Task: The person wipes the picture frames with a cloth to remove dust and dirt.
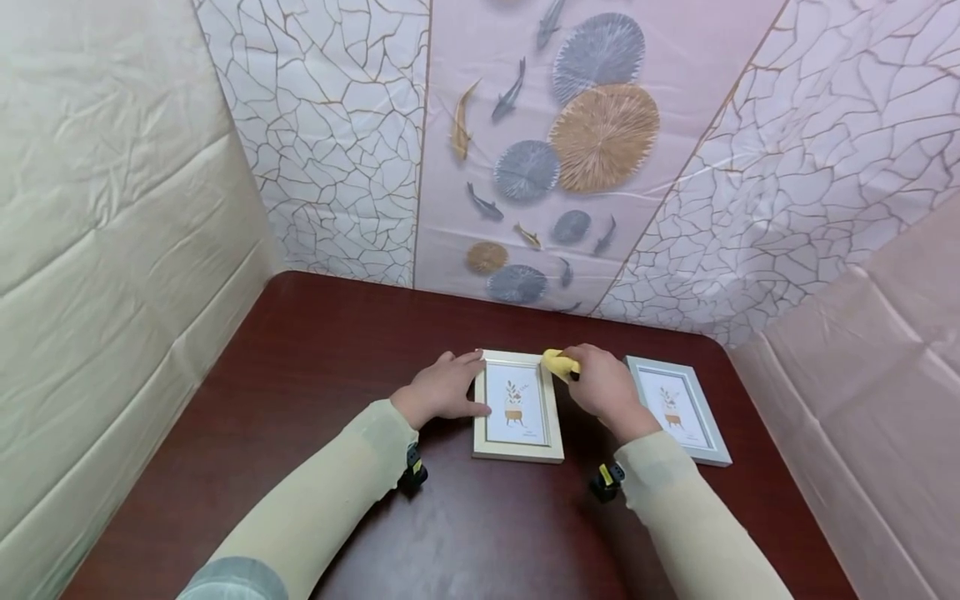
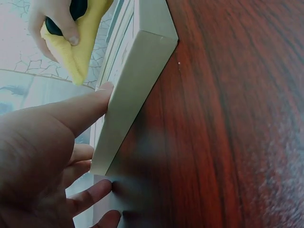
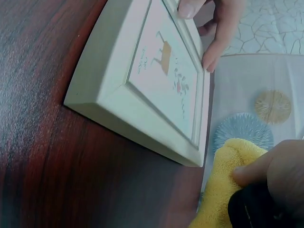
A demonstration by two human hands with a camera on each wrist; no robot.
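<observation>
A cream picture frame [image 1: 517, 452] with a potted-plant print lies face up on the dark red-brown table. My left hand [image 1: 444, 387] rests at its left side, thumb on the border, other fingers spread near the far left corner. In the left wrist view the thumb [image 2: 85, 111] presses the frame's edge, and two fingertips reach down beside it. A yellow cloth [image 3: 221, 183] is gripped in my right hand [image 1: 602, 387], together with a black object [image 3: 249, 209] partly hidden by the fingers. The cloth is at the frame's far right corner.
To the right, a second, pale blue-grey picture frame [image 1: 716, 454] with a similar print lies face up near the table's right edge. Patterned wall cloth [image 1: 517, 167] hangs behind the table [image 1: 360, 333], with padded panels on both sides.
</observation>
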